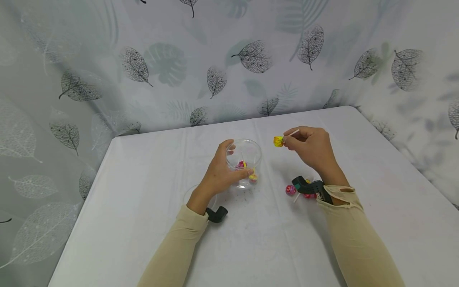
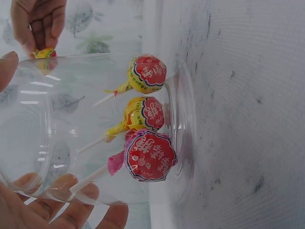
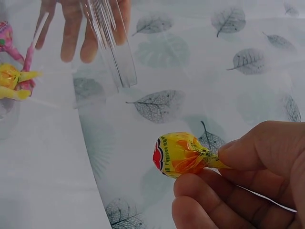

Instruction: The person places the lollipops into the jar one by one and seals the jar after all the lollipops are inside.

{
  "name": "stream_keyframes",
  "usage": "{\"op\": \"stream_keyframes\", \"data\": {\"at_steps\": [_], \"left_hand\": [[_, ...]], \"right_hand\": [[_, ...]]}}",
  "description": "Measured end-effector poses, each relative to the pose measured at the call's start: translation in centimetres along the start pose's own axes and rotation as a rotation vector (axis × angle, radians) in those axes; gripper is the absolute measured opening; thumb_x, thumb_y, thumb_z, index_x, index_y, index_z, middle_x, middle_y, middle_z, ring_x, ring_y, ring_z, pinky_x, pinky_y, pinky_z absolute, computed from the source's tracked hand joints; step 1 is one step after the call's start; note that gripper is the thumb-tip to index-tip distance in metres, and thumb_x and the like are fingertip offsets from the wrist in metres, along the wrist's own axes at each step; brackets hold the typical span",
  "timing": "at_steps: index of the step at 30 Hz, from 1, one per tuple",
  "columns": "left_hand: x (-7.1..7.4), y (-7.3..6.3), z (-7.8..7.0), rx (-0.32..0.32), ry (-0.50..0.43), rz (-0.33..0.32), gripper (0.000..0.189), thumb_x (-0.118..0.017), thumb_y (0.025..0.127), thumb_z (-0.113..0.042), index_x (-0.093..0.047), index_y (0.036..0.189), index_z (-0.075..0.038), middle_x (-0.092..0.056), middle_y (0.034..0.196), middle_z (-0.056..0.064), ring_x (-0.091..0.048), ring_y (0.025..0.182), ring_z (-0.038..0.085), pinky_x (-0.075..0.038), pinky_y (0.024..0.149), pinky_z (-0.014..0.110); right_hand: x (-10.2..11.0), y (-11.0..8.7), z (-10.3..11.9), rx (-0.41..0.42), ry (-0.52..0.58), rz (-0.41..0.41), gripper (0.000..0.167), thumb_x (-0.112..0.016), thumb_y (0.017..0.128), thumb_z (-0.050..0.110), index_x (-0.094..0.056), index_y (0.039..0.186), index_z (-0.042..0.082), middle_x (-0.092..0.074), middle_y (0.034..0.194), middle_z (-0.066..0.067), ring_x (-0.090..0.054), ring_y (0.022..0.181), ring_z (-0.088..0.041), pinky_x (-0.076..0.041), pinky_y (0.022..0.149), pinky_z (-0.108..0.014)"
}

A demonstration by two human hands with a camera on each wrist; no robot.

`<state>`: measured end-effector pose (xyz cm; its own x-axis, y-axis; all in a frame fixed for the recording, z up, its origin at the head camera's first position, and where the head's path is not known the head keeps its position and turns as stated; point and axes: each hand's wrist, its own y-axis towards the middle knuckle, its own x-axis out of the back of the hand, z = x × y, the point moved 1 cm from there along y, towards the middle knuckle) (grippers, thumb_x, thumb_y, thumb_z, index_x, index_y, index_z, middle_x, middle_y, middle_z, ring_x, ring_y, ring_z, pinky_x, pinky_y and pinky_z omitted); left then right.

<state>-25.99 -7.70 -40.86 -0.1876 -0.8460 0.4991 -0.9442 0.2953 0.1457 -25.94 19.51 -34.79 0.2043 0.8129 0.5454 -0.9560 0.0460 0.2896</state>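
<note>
A clear plastic jar (image 1: 244,153) stands on the white cloth, and my left hand (image 1: 223,169) grips it round the side. Inside lie lollipops: a pink-wrapped lollipop (image 2: 150,156) and two yellow-wrapped ones, a yellow lollipop (image 2: 147,74) among them, heads at the base and sticks toward the mouth. Up and to the right of the jar, my right hand (image 1: 311,145) pinches another yellow lollipop (image 3: 181,155) near the neck of its wrapper, its white stick running back between the fingers. That lollipop is held above the table, apart from the jar.
Beneath the right wrist, several more lollipops (image 1: 291,190) lie on the table, partly hidden by a wrist camera (image 1: 312,187). A round clear lid (image 1: 190,197) lies behind the left wrist. A leaf-patterned curtain (image 1: 168,63) hangs past the table's far edge.
</note>
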Motion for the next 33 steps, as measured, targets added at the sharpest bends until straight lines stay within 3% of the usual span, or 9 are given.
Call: {"op": "stream_keyframes", "data": {"at_steps": [7, 17, 25, 33], "left_hand": [[0.0, -0.1, -0.1, 0.007, 0.001, -0.003, 0.102, -0.088, 0.08, -0.045, -0.027, 0.16, -0.022, -0.047, 0.151, 0.0, -0.044, 0.139, 0.019, -0.042, 0.113, 0.052], [0.0, -0.1, -0.1, 0.014, 0.007, -0.006, 0.102, -0.088, 0.08, -0.046, -0.028, 0.159, -0.023, -0.048, 0.151, 0.001, -0.045, 0.14, 0.022, -0.042, 0.112, 0.054], [0.1, -0.1, -0.2, 0.007, 0.007, -0.003, 0.101, -0.088, 0.081, -0.044, -0.027, 0.159, -0.022, -0.047, 0.155, 0.01, -0.045, 0.14, 0.023, -0.041, 0.113, 0.055], [0.0, -0.1, -0.2, 0.017, 0.019, -0.009, 0.102, -0.087, 0.081, -0.046, -0.028, 0.16, -0.021, -0.048, 0.152, 0.003, -0.045, 0.139, 0.022, -0.042, 0.113, 0.054]], "right_hand": [[0.0, -0.1, 0.5, 0.015, 0.017, 0.008, 0.02, -0.067, 0.098, 0.021, -0.08, 0.106, 0.007, -0.08, 0.098, -0.011, -0.076, 0.082, -0.019, -0.052, 0.075, -0.035], [0.0, -0.4, 1.0, 0.056, 0.068, 0.013, 0.02, -0.069, 0.098, 0.02, -0.08, 0.107, 0.006, -0.079, 0.098, -0.014, -0.075, 0.08, -0.013, -0.053, 0.072, -0.023], [-0.1, -0.5, 1.3, 0.069, 0.089, 0.012, 0.02, -0.07, 0.098, 0.02, -0.08, 0.108, 0.006, -0.079, 0.098, -0.014, -0.073, 0.079, -0.012, -0.052, 0.071, -0.024], [-0.2, -0.6, 1.6, 0.08, 0.11, 0.009, 0.019, -0.068, 0.098, 0.017, -0.08, 0.107, 0.006, -0.079, 0.097, -0.014, -0.073, 0.079, -0.011, -0.053, 0.071, -0.022]]}}
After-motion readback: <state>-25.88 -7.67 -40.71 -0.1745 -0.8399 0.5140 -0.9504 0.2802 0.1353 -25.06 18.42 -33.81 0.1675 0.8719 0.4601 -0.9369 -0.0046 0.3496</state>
